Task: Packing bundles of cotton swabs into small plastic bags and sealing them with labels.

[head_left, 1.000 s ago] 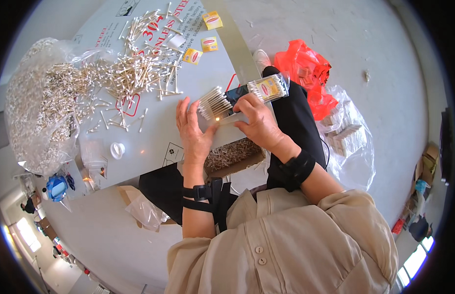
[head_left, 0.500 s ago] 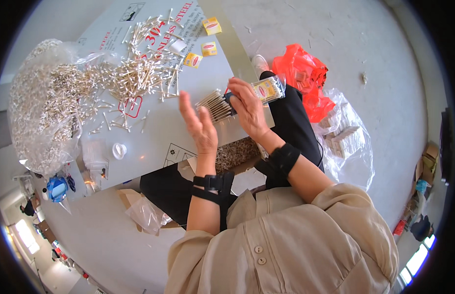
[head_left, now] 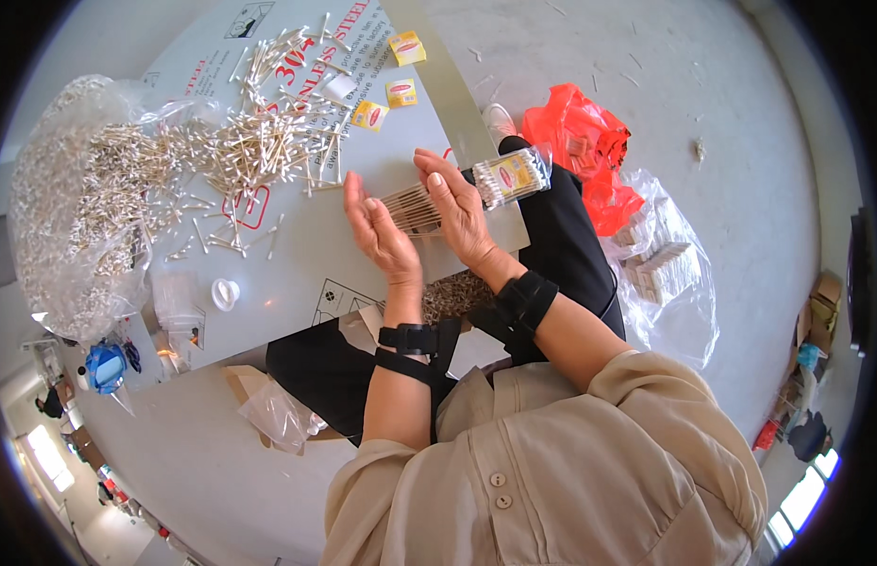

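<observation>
A flat bundle of cotton swabs [head_left: 412,211] lies near the table's front edge, with its sticks running left to right. My left hand [head_left: 382,231] is at the left ends of the sticks, fingers stretched out and palm turned inward. At the right ends stands my right hand [head_left: 460,215], its fingers straight and thumb raised. Together the two hands frame the bundle without wrapping round it. Just beyond my right hand, a clear packet of swabs with a yellow label [head_left: 511,177] sits at the table's right edge. Part of the bundle is hidden by my fingers.
Loose swabs [head_left: 259,146] are heaped on the table [head_left: 306,245], spilling from a large clear bag [head_left: 75,217]. Several yellow cards [head_left: 401,92] lie behind. A white lid [head_left: 225,294] is at the left. A red bag [head_left: 575,132] and a clear bag of white packs [head_left: 667,269] rest on the floor.
My right hand has shifted left from beside the packet to the bundle's right ends, its fingers straightening. My left hand has come in against the left ends.
</observation>
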A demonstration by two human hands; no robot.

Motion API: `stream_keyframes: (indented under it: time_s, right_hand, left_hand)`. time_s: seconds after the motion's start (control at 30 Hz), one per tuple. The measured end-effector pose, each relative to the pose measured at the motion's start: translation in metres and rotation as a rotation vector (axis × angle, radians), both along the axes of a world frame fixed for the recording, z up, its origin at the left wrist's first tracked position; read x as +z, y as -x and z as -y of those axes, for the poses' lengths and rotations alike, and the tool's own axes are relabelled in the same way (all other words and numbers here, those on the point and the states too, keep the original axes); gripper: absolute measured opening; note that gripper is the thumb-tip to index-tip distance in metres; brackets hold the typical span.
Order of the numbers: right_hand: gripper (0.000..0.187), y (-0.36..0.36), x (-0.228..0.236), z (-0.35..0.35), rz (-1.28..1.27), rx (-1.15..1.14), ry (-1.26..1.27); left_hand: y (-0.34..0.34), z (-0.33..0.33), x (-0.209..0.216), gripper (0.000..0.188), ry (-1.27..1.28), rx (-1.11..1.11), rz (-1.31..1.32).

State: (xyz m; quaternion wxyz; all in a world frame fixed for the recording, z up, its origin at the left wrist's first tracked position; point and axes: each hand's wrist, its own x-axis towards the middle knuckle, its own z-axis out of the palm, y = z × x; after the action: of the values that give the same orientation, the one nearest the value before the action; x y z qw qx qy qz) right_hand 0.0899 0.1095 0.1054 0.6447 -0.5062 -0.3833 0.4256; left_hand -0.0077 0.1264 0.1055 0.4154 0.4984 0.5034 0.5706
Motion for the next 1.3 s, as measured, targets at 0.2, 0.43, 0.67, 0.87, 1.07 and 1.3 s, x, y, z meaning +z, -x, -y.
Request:
stream_keyframes:
  time_s: [0.2,0.43,0.67,0.87,1.07,1.3]
  right_hand:
    - [0.04,-0.021,-0.002,-0.002,-0.289,0.071,0.069]
    - [0.035,-0.026,0.007,0.01,-0.289,0.069,0.117]
    - [0.034,-0.026,0.006,0.011,-0.315,0.06,0.138]
    - [0.037,-0.015,0.005,0.014,-0.177,-0.045,0.063]
    - [0.037,0.01,0.003,0.018,0.085,-0.147,-0.039]
    - [0.035,0.005,-0.001,-0.002,0.067,-0.114,-0.044]
  left_hand:
    - [0.034,0.01,0.014,0.053,-0.17,-0.304,-0.631]
    - [0.032,0.038,0.033,0.078,-0.1,-0.499,-1.211]
    - [0.019,0.028,0.017,0.076,-0.084,-0.382,-1.283]
    - [0.014,0.028,0.006,0.069,-0.137,-0.207,-1.065]
    - [0.018,-0.005,0.004,0.057,-0.032,-0.105,-0.118]
    - [0.016,-0.02,0.006,0.05,-0.032,-0.284,-0.002]
